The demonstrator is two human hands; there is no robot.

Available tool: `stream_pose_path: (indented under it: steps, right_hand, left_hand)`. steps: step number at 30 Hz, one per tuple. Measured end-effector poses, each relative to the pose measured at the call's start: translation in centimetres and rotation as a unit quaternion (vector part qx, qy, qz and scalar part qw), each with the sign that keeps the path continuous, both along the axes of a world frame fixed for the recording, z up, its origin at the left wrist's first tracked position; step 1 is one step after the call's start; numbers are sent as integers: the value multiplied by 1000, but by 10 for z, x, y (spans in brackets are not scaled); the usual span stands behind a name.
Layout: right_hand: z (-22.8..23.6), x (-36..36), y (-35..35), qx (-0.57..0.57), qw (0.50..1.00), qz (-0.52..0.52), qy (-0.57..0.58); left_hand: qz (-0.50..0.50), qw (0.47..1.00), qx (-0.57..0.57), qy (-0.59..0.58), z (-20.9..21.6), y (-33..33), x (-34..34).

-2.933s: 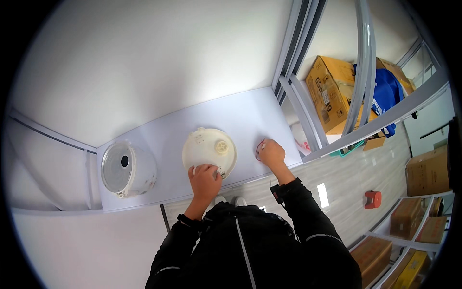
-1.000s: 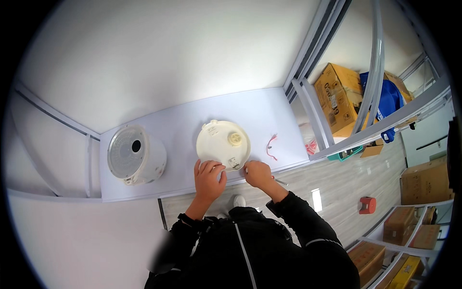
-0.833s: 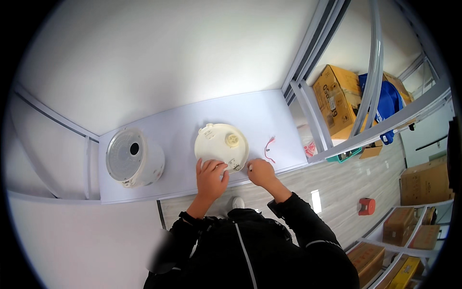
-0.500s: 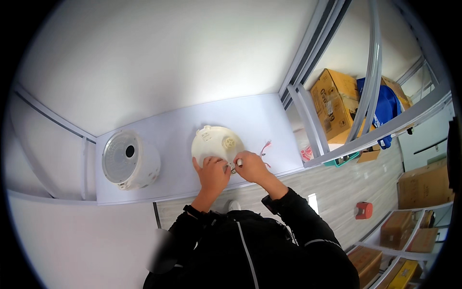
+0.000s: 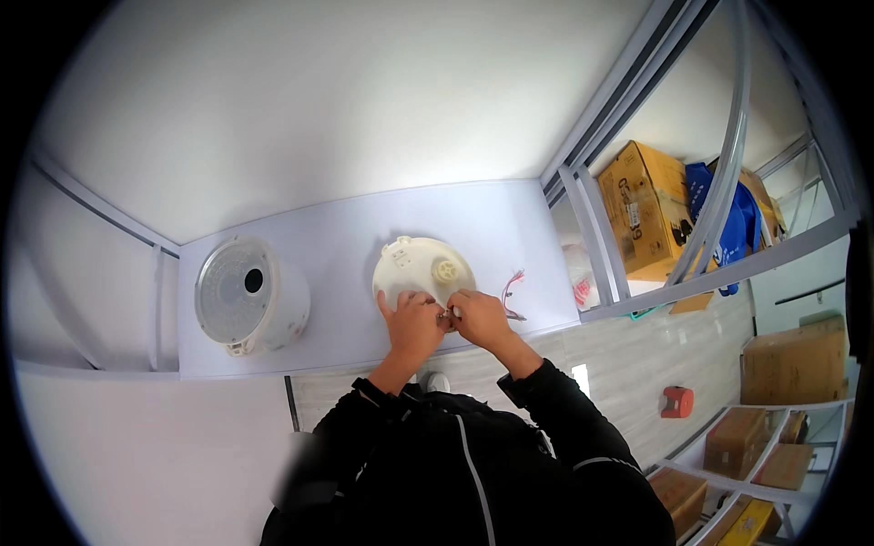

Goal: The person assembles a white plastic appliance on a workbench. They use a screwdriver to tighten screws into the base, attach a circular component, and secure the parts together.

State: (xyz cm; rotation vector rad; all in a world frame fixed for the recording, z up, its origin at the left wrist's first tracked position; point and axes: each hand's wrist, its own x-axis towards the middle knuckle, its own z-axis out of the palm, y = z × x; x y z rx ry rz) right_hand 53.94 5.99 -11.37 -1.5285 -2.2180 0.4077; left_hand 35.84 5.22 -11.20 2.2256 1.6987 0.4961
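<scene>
Done so far: the cream disc [image 5: 411,264] lies on the surface [image 5: 337,259], its round cap [image 5: 447,270] facing up; the pot [image 5: 289,305] stands well apart at my left, and the pink-red wires [image 5: 507,291] lie loose at my right.
Under way: my left hand [image 5: 417,323] and right hand [image 5: 484,320] meet at the disc's near edge; I judge the work there to be midway, a small fitting job by the look of it.
Left over: whatever is at that edge looks unfinished to me; my fingers cover the spot, so I cannot tell how much remains. The wires are joined to nothing that I can see.
Disc and hands: the disc reaches away from me beyond my fingers; my left hand overlaps its near left part, my right hand its near right edge, just below the cap.
Left hand, state: fingers partly spread over the disc, thumb side against the right hand; what it may pinch is hidden.
Right hand, state: fingers curled in, seemingly pinching a small pale piece [image 5: 457,311].
Wires: just beyond my right hand, beside the disc and not touching it.
Grey bit [image 5: 516,317]: thin, near the wires' lower end; held or lying, I cannot tell.
</scene>
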Motion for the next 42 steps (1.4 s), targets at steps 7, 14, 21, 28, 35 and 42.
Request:
stream_pose_path:
  steps: [7, 14, 21, 28, 35, 42]
  right_hand:
    - [-6, -9, -5, 51, 998, -23, 7]
    - [-3, -19, -8, 38, 995, -19, -88]
    - [-7, -25, -14, 51, 997, -46, -35]
    - [6, -30, -16, -7, 997, -74, 18]
    - [8, -30, -11, -74, 990, -118, 26]
    - [8, -36, -7, -96, 983, -153, 42]
  left_hand:
    - [-33, 999, -10, -20, 5, 5, -4]
    - [-63, 998, -3, 10, 1, 10, -11]
    - [-73, 997, 11, -17, -3, 9, -17]
    - [-80, 995, 40, -34, -14, 11, -28]
    - [-79, 995, 46, -49, -16, 12, -28]
    - [-80, 995, 24, -53, -17, 12, -33]
